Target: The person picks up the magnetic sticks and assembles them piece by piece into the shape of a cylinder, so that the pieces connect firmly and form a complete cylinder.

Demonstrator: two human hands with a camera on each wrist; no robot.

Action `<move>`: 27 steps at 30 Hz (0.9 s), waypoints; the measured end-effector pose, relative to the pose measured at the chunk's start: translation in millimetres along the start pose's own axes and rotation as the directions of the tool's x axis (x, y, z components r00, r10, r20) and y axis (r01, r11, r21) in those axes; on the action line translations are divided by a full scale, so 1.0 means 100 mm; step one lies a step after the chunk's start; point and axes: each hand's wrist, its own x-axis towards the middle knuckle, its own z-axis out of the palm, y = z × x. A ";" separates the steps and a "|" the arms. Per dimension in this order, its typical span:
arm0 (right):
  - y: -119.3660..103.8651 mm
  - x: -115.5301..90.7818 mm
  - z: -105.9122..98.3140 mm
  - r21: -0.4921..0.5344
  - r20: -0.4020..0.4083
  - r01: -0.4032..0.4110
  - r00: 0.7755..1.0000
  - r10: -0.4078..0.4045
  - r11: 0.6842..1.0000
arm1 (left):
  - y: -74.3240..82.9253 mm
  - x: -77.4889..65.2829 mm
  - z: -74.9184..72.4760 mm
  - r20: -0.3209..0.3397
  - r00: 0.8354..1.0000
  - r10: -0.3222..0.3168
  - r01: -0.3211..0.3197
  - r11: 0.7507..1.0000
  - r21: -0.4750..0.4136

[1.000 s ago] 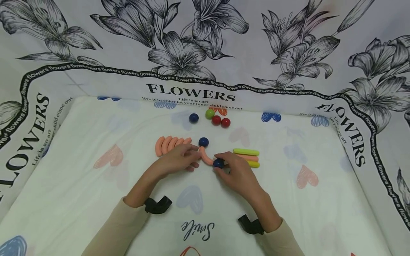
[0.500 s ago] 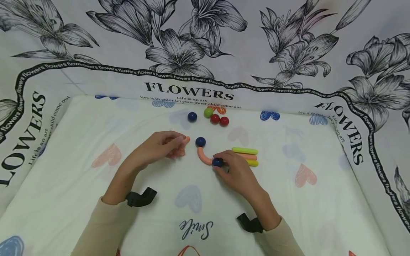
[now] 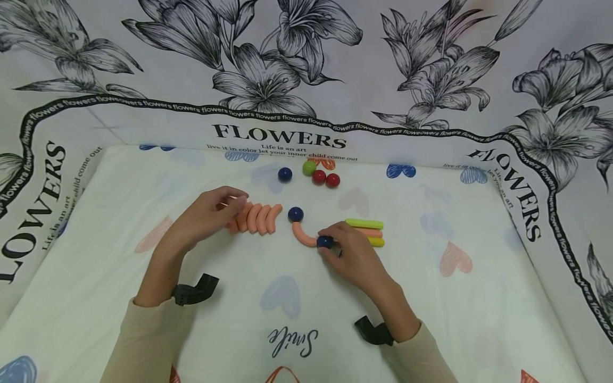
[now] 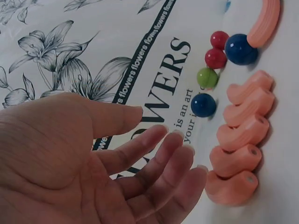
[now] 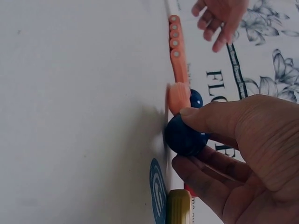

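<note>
Over a white cloth point(image 3: 230, 343), the left hand point(image 3: 203, 217) is loose-fingered, holding nothing — the right hand point(image 3: 353, 254) is pinching. Beside the left lies a row of orange sticks point(image 3: 262, 218); between the hands, one curved stick point(image 3: 301, 235) runs from a far blue ball point(image 3: 296, 214) to the pinched blue ball point(image 3: 325, 242).

Cloth point(image 3: 407, 314) reads "Smile" point(image 3: 293, 341); border point(image 3: 383, 146) reads "FLOWERS" point(image 3: 279, 136).
</note>
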 end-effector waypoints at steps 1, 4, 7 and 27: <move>0.00 0.00 -0.01 -0.003 0.003 0.002 1.000 -0.002 1.000 | -0.01 0.00 -0.01 -0.014 1.000 -0.014 0.014 1.000 0.018; 0.00 0.00 -0.02 -0.007 0.014 0.001 1.000 -0.001 1.000 | -0.05 0.02 -0.02 -0.039 0.998 -0.055 0.056 0.998 0.031; 0.00 -0.01 -0.03 -0.010 0.021 -0.007 1.000 0.008 1.000 | -0.09 0.04 -0.02 -0.056 0.995 -0.082 0.084 0.996 0.040; 0.01 0.01 -0.05 0.006 0.025 0.013 1.000 -0.014 1.000 | -0.22 0.11 -0.03 -0.049 0.987 -0.154 0.161 0.970 0.184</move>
